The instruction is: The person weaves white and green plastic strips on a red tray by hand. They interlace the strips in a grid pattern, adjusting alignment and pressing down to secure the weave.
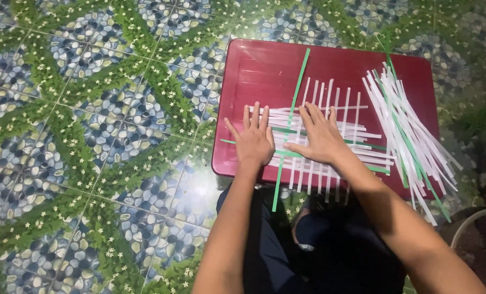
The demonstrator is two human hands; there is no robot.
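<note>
Under both hands lies a woven mat of white paper strips (319, 130), pressed flat on a dark red plastic lid (265, 71). Left hand (254, 142) rests palm down, fingers spread, grasping nothing, on the mat's near-left edge. Right hand (320, 139) lies beside it, also flat and released, fingers pointing away. Between the two hands runs a long green strip (293, 106). Well to the right of the right hand sits a loose pile of white and green strips (409, 136). Beyond the left hand spreads patterned floor tile (90, 136).

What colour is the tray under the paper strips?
Dark red tray, seen best in the head view.
</note>
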